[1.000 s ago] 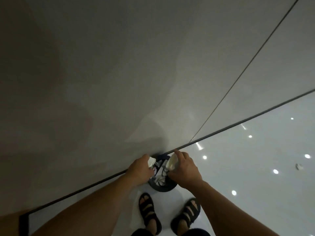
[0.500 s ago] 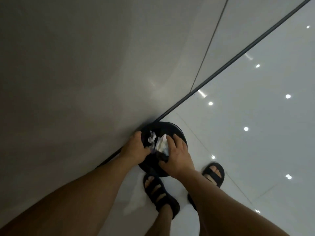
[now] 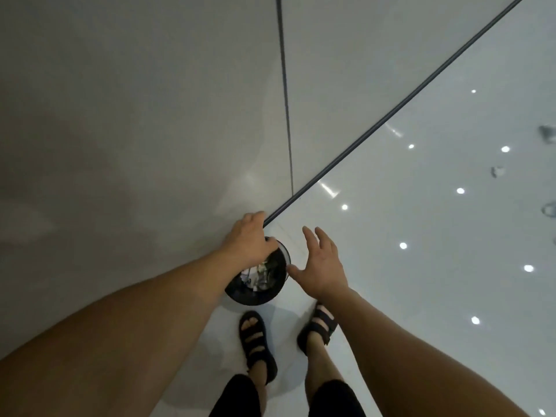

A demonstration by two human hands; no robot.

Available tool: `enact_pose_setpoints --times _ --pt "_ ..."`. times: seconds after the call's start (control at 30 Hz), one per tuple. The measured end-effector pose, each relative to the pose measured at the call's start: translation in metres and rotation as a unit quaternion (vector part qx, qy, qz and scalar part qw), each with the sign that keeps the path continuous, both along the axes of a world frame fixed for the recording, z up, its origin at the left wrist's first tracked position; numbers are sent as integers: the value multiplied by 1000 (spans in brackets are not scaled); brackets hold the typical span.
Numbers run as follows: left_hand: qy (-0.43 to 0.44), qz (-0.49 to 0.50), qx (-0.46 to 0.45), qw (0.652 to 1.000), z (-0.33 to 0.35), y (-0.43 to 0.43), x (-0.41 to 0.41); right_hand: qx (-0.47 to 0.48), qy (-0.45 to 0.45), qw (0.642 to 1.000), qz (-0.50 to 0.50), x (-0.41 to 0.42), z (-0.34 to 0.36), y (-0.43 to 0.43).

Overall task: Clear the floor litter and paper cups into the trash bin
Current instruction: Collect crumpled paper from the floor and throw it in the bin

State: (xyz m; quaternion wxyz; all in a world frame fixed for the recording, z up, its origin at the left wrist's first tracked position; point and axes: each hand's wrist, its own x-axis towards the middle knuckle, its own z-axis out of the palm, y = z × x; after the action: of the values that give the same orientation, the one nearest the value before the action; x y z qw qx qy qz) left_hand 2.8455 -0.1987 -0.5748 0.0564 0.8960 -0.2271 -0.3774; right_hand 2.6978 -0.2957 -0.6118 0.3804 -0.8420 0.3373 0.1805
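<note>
1. Position. The person stands with the left sandal (image 3: 257,338) and right sandal (image 3: 320,323) just short of the trash bin (image 3: 255,299). The bin sits on the glossy floor (image 3: 421,281) at the foot of the wall (image 3: 150,115). Crumpled paper (image 3: 260,273) lies inside it.

2. Hands. The right hand (image 3: 320,267) hovers beside the bin's right edge, fingers spread wide, holding nothing. The left hand (image 3: 245,237) is over the far-left part of the rim, knuckles toward the camera, fingers bent downward.

3. Procedure. The drop into the bin looks complete or nearly so.
- Check that nothing clings to the left fingers and that no paper overhangs the rim before lifting away.
- Release light paper low inside the opening, not from height, so that it does not drift out.
- Then turn right toward the litter left on the floor. Take the nearest item first and gather several items per trip.

4. Litter on the floor. A small pale scrap (image 3: 497,171) lies well apart from the bin, to the right. An upper edge item (image 3: 546,133) and a lower edge item (image 3: 549,209) sit at the right border of the view.

5. Limits of view.
- Whether the left fingers grip the rim, pinch a scrap or hold nothing cannot be determined.
- The left forearm covers the bin's left side, so the fill level is unclear.
- Both edge items are blurred and partly cut off, so cup or paper cannot be told.
- The bright dots on the floor appear to be light reflections, not litter.
</note>
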Motion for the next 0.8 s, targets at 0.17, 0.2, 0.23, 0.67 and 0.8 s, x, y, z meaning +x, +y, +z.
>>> enact_pose_setpoints --times 0.17,0.2,0.23,0.67,0.8 --pt "-5 -98 -44 994 92 -42 -31 -52 -10 997 -51 -42 95 -32" --pt "-5 -120 -47 992 110 -47 -39 -62 -9 996 -61 -53 115 -36" --pt "-9 -143 -51 988 129 -52 -47 -72 -7 995 -72 -65 135 -39" --pt "-44 -358 -160 919 332 -169 -194 -167 -35 931 -323 -262 314 -92" --pt "-51 -410 -169 895 354 -228 -276 -190 -45 907 -373 -343 334 -135"
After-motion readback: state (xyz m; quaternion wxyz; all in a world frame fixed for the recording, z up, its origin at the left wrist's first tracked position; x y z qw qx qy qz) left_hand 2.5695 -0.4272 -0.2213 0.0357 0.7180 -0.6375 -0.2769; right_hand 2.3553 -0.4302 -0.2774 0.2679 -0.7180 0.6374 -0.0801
